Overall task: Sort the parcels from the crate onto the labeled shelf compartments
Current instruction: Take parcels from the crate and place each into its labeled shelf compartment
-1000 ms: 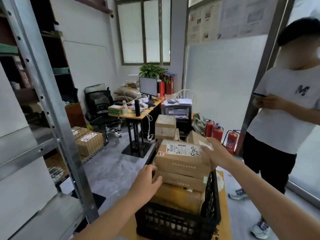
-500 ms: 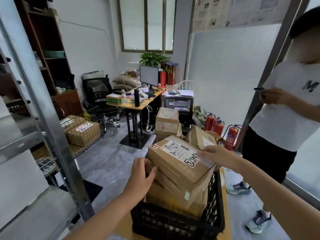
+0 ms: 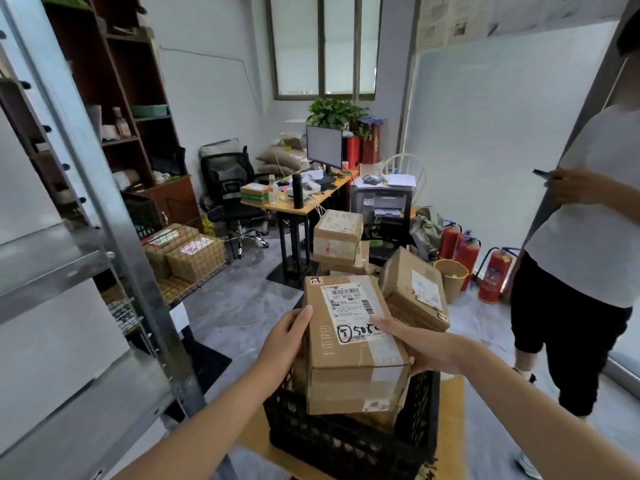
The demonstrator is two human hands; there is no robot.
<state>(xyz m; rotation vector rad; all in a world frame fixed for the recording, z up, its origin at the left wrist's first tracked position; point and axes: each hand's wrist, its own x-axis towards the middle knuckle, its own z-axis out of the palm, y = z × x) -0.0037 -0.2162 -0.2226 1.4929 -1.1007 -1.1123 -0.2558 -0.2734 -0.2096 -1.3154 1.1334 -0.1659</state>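
A brown cardboard parcel (image 3: 349, 344) with a white shipping label, marked with a circled 5 in black pen, is held above the black plastic crate (image 3: 346, 441). My left hand (image 3: 284, 337) grips its left side. My right hand (image 3: 412, 344) holds its right side, thumb lying across the label. More brown parcels sit in the crate below, and another labelled parcel (image 3: 412, 289) leans at the crate's far right. The grey metal shelf (image 3: 69, 258) rises at the left, its labels not visible.
A person in a white shirt (image 3: 585, 237) stands at the right, holding a phone. Beyond the crate are stacked boxes (image 3: 337, 237), a desk (image 3: 298, 206) with a monitor, an office chair, fire extinguishers (image 3: 464, 251) and a wire rack with boxes (image 3: 187, 254).
The top parcel has been lifted off the stack and turned so its label faces me lengthwise. Both hands moved with it, and the view tilted down and nearer.
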